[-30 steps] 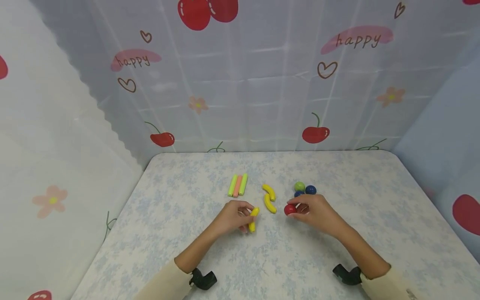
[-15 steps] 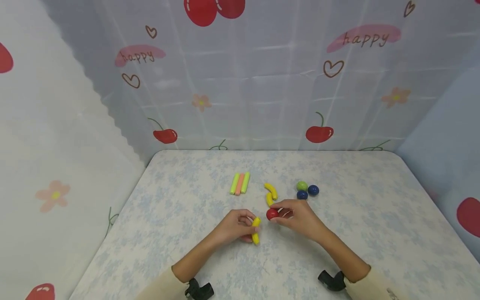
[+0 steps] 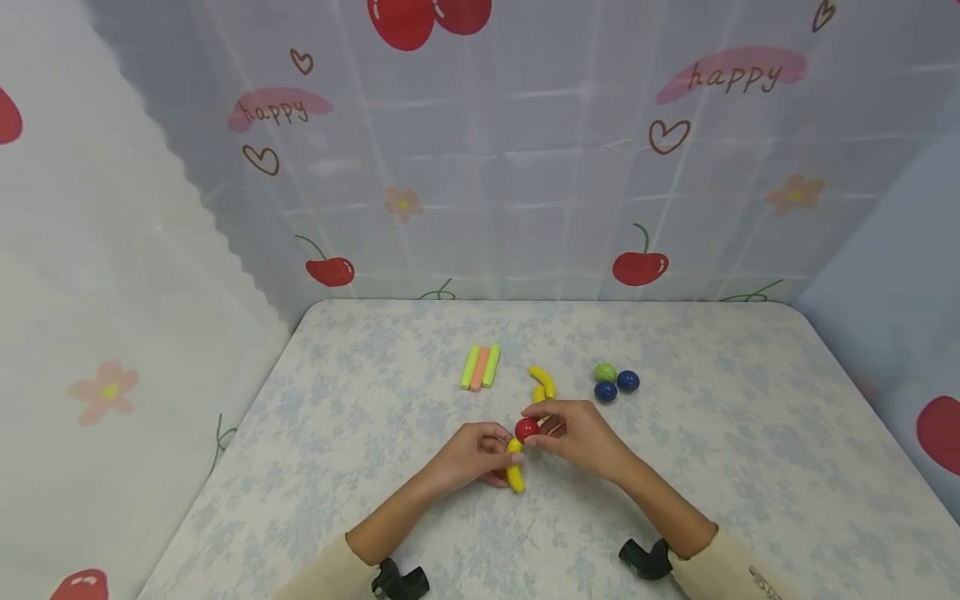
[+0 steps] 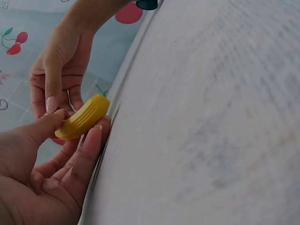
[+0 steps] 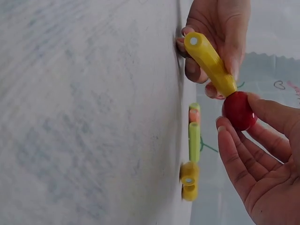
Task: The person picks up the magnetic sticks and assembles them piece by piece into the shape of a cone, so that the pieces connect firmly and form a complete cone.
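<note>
In the head view my left hand (image 3: 471, 456) pinches a yellow curved magnetic rod (image 3: 515, 477) between thumb and fingers, just above the table. My right hand (image 3: 583, 435) holds a red ball (image 3: 527, 429) by its fingertips, at the rod's far end. From the right wrist, the ball (image 5: 239, 111) appears to touch one end of the yellow rod (image 5: 209, 63); the rod's other end shows a small silvery disc. The left wrist view shows the rod (image 4: 84, 118) side-on, with most of the ball hidden behind it and the fingers.
Two more yellow curved rods (image 3: 543, 381) lie beyond my right hand, partly covered by it. Farther left are two light-green straight sticks (image 3: 491, 365) with an orange one (image 3: 480, 369) between them. One green ball (image 3: 604, 372) and two blue balls (image 3: 628, 381) sit close together on the right.
My right hand has carried the red ball leftward, away from the green and blue balls, up to the yellow rod. The left hand has come slightly nearer with the rod.
</note>
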Tool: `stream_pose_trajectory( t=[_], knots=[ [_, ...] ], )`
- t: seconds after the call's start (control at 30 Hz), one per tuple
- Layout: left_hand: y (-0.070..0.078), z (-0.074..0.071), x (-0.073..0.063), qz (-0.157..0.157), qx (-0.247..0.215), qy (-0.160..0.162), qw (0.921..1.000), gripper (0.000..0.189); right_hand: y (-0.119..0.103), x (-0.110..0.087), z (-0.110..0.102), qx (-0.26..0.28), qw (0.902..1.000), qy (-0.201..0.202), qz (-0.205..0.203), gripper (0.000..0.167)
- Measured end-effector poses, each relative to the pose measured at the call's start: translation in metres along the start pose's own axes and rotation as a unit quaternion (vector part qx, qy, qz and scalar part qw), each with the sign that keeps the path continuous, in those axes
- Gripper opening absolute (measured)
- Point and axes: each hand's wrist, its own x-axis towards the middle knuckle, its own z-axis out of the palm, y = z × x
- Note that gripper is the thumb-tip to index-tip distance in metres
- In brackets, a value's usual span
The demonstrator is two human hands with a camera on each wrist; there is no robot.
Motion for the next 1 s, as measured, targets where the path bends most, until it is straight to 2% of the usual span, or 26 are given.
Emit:
stream_pose_trajectory(
  t=[0.3, 0.57, 0.7, 0.8, 1.0],
  knots=[
    [-0.008, -0.012, 0.006, 0.001, -0.033, -0.029, 0.999, 0.032, 0.002, 0.005, 0.006, 0.029, 0.9992, -0.021, 0.016, 0.027],
    [-0.011, -0.013, 0.006, 0.006, -0.025, -0.027, 0.9993, 0.033, 0.003, 0.006, 0.007, 0.043, 0.9979, -0.044, 0.019, 0.026],
    [-0.01, -0.011, 0.006, 0.001, -0.022, -0.021, 0.9995, 0.033, 0.003, 0.006, -0.003, 0.008, 0.9992, -0.019, 0.034, 0.025],
    [-0.009, -0.011, 0.007, -0.003, -0.018, -0.017, 0.9997, 0.034, 0.005, 0.008, -0.015, -0.025, 0.9984, 0.024, 0.044, 0.023],
    [-0.011, -0.013, 0.007, -0.003, -0.015, -0.016, 0.9997, 0.035, 0.005, 0.025, -0.03, -0.094, 0.9903, 0.077, 0.067, 0.025]
  ],
)
